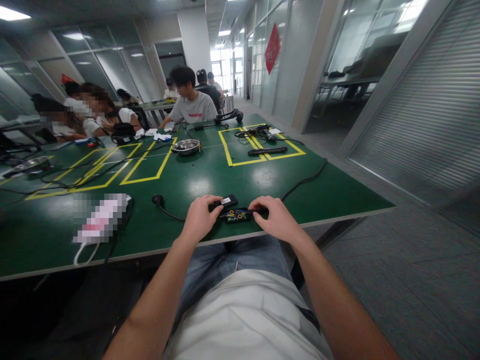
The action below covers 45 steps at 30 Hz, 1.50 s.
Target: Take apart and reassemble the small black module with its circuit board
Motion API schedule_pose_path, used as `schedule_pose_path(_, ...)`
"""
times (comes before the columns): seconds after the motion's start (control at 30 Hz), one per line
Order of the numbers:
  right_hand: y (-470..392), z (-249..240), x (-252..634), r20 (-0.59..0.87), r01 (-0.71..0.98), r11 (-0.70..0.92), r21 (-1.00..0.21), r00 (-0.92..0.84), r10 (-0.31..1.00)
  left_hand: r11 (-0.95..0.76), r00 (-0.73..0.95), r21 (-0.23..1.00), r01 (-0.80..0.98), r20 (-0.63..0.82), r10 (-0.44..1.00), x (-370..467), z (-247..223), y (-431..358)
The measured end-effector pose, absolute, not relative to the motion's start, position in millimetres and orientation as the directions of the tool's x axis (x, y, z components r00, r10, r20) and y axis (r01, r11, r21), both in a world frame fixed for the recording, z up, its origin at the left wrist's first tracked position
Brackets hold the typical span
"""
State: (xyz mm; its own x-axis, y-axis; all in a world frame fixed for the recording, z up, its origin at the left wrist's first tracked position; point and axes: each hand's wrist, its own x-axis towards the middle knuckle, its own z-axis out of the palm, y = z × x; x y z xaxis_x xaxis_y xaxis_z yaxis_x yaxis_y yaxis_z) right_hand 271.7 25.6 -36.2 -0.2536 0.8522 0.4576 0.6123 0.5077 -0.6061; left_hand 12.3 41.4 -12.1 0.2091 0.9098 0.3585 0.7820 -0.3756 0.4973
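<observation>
An opened black case with a circuit board (238, 215) lies near the table's front edge, its coils and coloured wires showing. Just behind it is a black cover with a white label (226, 201). My left hand (201, 216) is closed, thumb and fingers pinching the left end of the cover. At the right end of the case, my right hand (275, 216) is closed on the black cable where it meets the case. From the left side a cable runs to a black plug (158, 200); another black cable (305, 179) stretches away to the back right.
On the green table (337, 192) are a metal bowl (186, 146), a black bar (267, 150), tangled cables (257, 132) and yellow tape outlines. A blurred pinkish item (101, 218) lies at left. A person (193, 107) sits across the table, others farther left.
</observation>
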Motion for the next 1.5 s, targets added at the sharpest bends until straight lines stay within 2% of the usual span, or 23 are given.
schedule_pose_path(0.13, 25, -36, 271, 0.445, 0.613, 0.485, -0.624, -0.232, 0.865, -0.541, 0.274, 0.505, 0.673, 0.509, 0.816, 15, -9, 30)
schedule_pose_path(0.3, 25, -35, 270, 0.452, 0.599, 0.480, -0.641, -0.211, 0.867, -0.698, 0.512, 0.442, 0.563, 0.477, 0.715, 17, -7, 15)
schedule_pose_path(0.53, 26, -36, 269, 0.455, 0.568, 0.491, -0.660, -0.217, 0.864, -0.670, 0.502, 0.419, 0.613, 0.448, 0.740, 14, -8, 14)
schedule_pose_path(0.7, 25, -36, 269, 0.458, 0.599, 0.496, -0.629, -0.230, 0.859, -0.626, 0.495, 0.460, 0.629, 0.384, 0.779, 13, -6, 16)
schedule_pose_path(0.83, 24, -34, 270, 0.448, 0.619, 0.492, -0.612, -0.242, 0.861, -0.613, 0.476, 0.521, 0.593, 0.387, 0.790, 12, -6, 19)
schedule_pose_path(0.97, 24, -33, 269, 0.442, 0.632, 0.492, -0.599, -0.250, 0.861, -0.503, 0.273, 0.552, 0.665, 0.448, 0.851, 12, -11, 25)
schedule_pose_path(1.07, 25, -33, 268, 0.439, 0.631, 0.497, -0.595, -0.262, 0.859, -0.383, 0.150, 0.545, 0.746, 0.422, 0.894, 12, -15, 32)
schedule_pose_path(1.17, 26, -35, 268, 0.446, 0.624, 0.510, -0.592, -0.273, 0.852, -0.407, 0.202, 0.527, 0.746, 0.403, 0.893, 13, -14, 32)
schedule_pose_path(1.3, 28, -37, 268, 0.452, 0.615, 0.519, -0.594, -0.278, 0.848, -0.493, 0.246, 0.505, 0.708, 0.478, 0.843, 11, -9, 22)
schedule_pose_path(1.5, 28, -36, 268, 0.438, 0.588, 0.512, -0.626, -0.277, 0.855, -0.528, 0.367, 0.519, 0.672, 0.385, 0.847, 8, -7, 14)
